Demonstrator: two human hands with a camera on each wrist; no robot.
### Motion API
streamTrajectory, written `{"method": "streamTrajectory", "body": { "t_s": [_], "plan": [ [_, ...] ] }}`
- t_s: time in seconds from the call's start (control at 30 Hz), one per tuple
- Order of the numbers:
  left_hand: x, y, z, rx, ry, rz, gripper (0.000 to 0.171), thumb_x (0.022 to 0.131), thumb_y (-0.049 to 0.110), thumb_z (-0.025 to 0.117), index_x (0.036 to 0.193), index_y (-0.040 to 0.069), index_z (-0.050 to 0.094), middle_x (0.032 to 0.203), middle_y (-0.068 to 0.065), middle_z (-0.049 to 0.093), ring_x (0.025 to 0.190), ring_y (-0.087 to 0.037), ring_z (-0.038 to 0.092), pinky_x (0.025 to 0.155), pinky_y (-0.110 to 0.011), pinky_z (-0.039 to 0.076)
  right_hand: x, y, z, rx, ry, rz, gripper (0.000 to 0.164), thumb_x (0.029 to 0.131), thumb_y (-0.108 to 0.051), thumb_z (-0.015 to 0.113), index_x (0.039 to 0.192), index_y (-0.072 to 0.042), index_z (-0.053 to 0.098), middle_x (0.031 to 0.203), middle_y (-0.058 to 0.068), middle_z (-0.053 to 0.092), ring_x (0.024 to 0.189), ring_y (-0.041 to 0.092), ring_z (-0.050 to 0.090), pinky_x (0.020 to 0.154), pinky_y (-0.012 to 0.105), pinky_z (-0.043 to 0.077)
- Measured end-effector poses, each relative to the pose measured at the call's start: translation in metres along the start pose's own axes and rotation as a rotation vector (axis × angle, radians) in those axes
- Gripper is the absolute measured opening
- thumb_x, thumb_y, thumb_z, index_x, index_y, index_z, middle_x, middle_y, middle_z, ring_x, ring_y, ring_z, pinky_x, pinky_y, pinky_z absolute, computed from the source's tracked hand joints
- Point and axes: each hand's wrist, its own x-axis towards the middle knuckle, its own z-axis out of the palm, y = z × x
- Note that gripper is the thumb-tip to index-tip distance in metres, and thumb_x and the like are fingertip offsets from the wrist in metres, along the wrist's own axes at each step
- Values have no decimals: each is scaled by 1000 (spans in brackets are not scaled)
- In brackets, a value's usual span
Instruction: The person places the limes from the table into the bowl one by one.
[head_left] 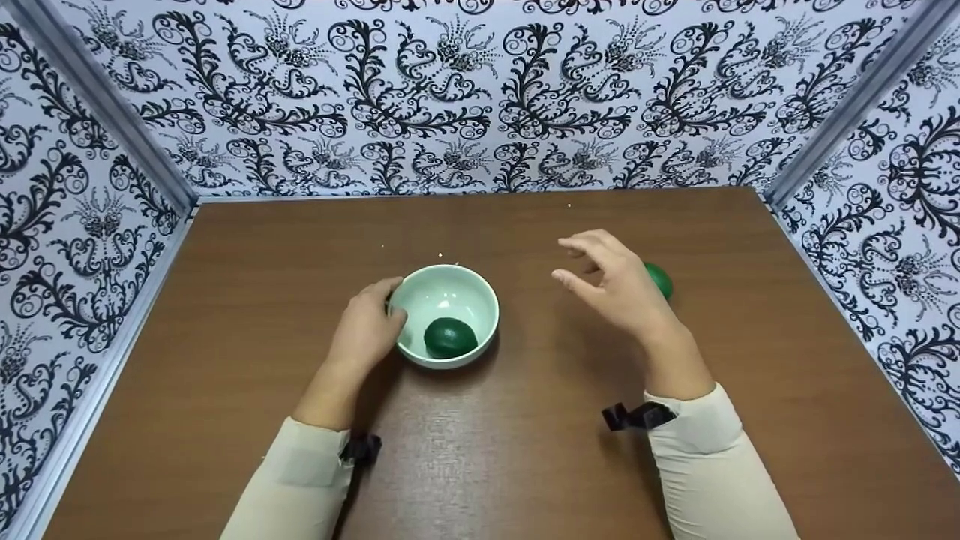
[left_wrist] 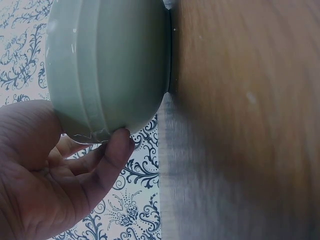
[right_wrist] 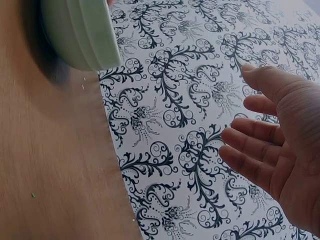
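Note:
A pale green bowl stands upright on the wooden table, left of the middle in the head view. Inside it, towards the near side, lies a smooth, dark green rounded thing. My left hand grips the bowl's left rim, thumb at the inner side and fingers against the outer wall; the left wrist view shows fingertips touching that wall. Apart from the bowl, to its right, my right hand is held above the table with relaxed fingers and an empty palm. Behind it, a brighter green rounded thing is partly hidden.
Black-and-white patterned panels enclose the brown table at the back and both sides. Tiny specks, one of them green, lie on the tabletop. Each sleeve carries a black wrist mount.

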Motion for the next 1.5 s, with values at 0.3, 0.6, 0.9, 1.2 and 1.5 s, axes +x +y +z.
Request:
{"method": "streamTrajectory", "body": {
  "t_s": [0.3,0.6,0.9,1.2,1.5],
  "plan": [
    [0,-1,2,-4,-4,-12,55,90,4,55,145,0,58,144,-23,61,130,-36,61,109,-52,49,-2,5,-9,22,26,56,44,94,-18,77,134,-5,67,130,10,66,98,23,72,86,40,61],
    [0,-2,2,-3,-13,-19,54,91,5,56,145,0,58,145,-23,60,134,-37,58,112,-52,47,-2,10,-12,42,48,80,42,93,-15,77,132,-3,68,125,11,67,103,24,69,90,24,57],
    [-1,-2,1,-2,-9,-13,54,91,5,57,145,0,58,146,-23,60,135,-37,58,113,-52,46,-2,17,-14,55,60,115,43,94,-14,76,135,-3,67,128,13,65,111,25,67,93,32,59],
    [-1,-1,2,-16,4,-17,54,90,5,57,145,1,58,145,-22,61,134,-36,59,112,-52,47,-3,22,-21,31,60,142,44,94,-16,76,135,-5,66,129,11,65,110,23,68,91,33,60],
    [0,-1,1,-6,-3,-6,54,91,6,58,145,0,57,146,-24,59,136,-38,57,114,-53,45,-4,31,-29,20,71,170,46,95,-19,75,138,-6,64,128,13,64,110,26,68,88,11,52]
  ]
}}
